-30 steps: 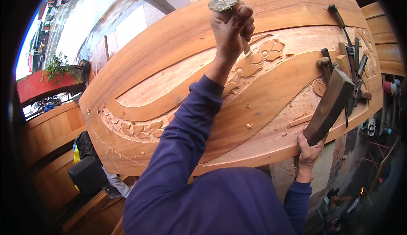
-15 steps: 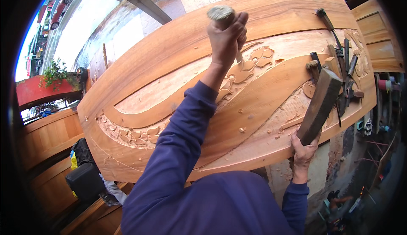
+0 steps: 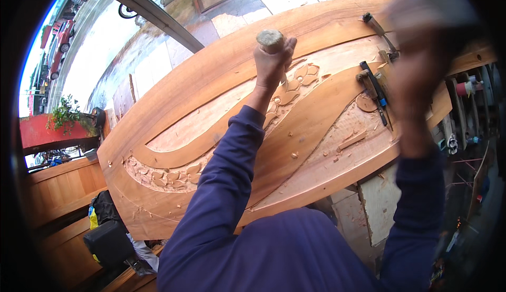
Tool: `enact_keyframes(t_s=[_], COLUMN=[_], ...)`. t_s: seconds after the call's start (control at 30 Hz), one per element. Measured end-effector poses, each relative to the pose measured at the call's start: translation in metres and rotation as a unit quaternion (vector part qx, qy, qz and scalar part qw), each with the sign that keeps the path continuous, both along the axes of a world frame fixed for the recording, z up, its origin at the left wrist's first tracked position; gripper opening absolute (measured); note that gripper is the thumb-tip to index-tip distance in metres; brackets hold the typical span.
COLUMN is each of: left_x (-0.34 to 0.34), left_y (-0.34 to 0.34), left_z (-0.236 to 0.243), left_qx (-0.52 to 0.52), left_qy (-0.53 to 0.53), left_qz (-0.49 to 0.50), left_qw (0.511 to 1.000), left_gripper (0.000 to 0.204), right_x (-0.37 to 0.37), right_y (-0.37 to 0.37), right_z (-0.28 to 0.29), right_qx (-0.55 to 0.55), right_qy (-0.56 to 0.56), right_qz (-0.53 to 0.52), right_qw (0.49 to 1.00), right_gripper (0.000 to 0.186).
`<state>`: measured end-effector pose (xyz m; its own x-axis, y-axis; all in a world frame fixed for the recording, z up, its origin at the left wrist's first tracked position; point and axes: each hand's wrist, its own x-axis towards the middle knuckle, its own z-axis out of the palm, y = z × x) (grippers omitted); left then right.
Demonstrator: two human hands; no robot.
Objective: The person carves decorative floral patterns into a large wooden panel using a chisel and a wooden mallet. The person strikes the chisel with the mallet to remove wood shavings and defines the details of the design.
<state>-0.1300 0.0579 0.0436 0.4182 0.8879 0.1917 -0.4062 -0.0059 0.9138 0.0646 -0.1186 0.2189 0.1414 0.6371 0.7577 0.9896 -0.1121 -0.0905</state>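
Note:
My left hand is closed around the handle of a chisel, whose pale, frayed butt faces up. The chisel stands on a band of carved flowers and leaves in a large wooden panel. My right hand, blurred by motion, is raised at the right, gripping a dark wooden block that is smeared and hides part of the panel's right end. Several dark-handled carving tools lie on the panel beside the right hand. Loose chips lie on the carved surface.
A black case with bags stands at lower left beside wooden panels. A metal post rises beyond the workpiece. A red planter with a plant and a street with vehicles are at upper left. Dark clutter lines the right side.
My right hand has swung up sharply with the wooden block from the panel's near edge to upper right. My left hand, still on the chisel, appears slightly lower in view, as the view has shifted.

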Motion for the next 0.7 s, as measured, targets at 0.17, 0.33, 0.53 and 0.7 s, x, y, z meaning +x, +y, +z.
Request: enact_keyframes(t_s=[0.17,0.33,0.53,0.7], left_x=[-0.006,-0.023,0.036,-0.003], left_y=[-0.008,0.003,0.036,0.008], left_z=[-0.001,0.013,0.020,0.021], left_qx=[-0.010,0.012,-0.057,-0.021], left_qy=[0.008,-0.018,0.083,-0.033], left_qz=[-0.058,-0.137,-0.106,-0.074], left_qw=[0.998,0.990,0.989,0.996], left_gripper=[0.019,0.024,0.026,0.020], right_x=[-0.040,-0.051,-0.044,-0.022], right_y=[0.003,-0.007,-0.027,-0.054], right_z=[-0.020,-0.028,-0.041,-0.004], right_qx=[-0.216,-0.266,-0.104,-0.042], right_qy=[0.077,0.098,0.333,0.362], right_qz=[0.110,0.093,0.126,0.058], right_qw=[0.967,0.954,0.929,0.929], right_gripper=[0.094,0.093,0.087,0.046])
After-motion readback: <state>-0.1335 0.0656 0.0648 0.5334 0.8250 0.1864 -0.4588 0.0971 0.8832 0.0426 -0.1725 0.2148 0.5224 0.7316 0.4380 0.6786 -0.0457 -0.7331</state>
